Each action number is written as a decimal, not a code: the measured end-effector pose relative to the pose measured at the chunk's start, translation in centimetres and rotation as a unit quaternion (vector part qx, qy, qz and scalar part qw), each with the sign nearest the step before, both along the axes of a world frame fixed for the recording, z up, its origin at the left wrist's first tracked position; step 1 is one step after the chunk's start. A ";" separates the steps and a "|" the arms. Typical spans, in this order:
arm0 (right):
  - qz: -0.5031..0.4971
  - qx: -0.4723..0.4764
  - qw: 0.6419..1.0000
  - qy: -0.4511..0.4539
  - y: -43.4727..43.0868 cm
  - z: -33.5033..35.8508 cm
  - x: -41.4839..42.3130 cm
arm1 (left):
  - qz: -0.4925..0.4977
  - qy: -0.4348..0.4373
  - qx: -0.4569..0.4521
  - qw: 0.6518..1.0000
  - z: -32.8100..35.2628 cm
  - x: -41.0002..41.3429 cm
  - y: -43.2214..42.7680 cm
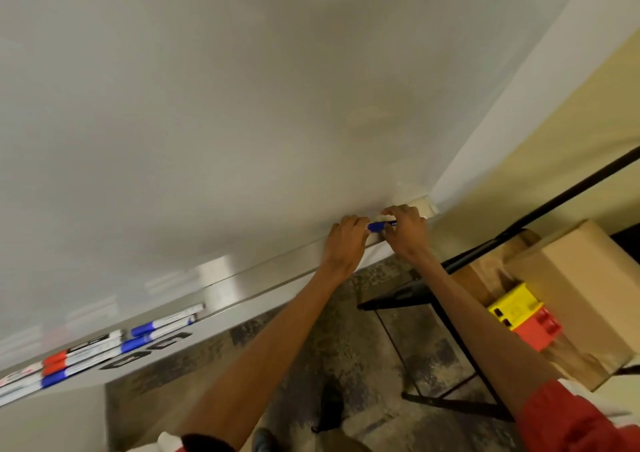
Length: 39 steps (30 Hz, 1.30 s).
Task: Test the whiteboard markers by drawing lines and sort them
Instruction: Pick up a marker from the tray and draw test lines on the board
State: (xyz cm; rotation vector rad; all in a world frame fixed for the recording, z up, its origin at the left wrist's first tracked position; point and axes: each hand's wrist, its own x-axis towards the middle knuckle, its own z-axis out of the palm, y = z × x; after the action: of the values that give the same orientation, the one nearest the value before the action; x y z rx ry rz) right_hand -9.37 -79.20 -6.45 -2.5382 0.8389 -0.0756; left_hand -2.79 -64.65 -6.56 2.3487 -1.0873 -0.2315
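1. Far left, a bunch of markers (104, 351) with red and blue caps lies lengthwise in the ledge (242, 289) under the whiteboard (242, 105). They are side by side and touching, parked where the next one is easy to reach. I judge this to be the pile waiting for a test, though it could be an already sorted group.
2. The board surface above shows no drawn line that I can make out.
3. Moving right, the left hand (346, 244) is up at the ledge's right end. Its fingers are curled tight round the blue end of a blue marker (380, 225).
4. The marker is level, between the two hands and just off the board's bottom corner.
5. The right hand (408, 235) meets it from the other side, fingertips pinching the darker barrel. Two hands on opposite ends reads like a cap being pulled off or pushed on; which of the two, I cannot tell.
6. Far right, a cardboard box (581, 296) and a yellow and red block (523, 316) sit well apart from the action.
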 end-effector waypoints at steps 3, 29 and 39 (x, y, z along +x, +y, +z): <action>0.025 -0.021 0.998 0.052 -2.0 -0.6 -0.3 | -0.013 0.001 0.035 0.999 -1.0 0.1 -2.9; 0.300 0.036 0.953 -0.036 7.4 2.4 0.9 | -0.027 0.024 0.069 0.997 3.6 2.5 9.9; 0.333 -0.121 0.932 -0.073 17.3 6.8 0.3 | -0.030 -0.034 0.018 0.999 7.5 1.0 20.9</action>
State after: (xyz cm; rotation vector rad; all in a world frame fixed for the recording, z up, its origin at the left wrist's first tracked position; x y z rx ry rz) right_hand -9.05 -61.88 0.36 -2.8626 -0.1254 -0.1533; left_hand -1.77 -43.71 0.92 2.3728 -1.1970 -0.1942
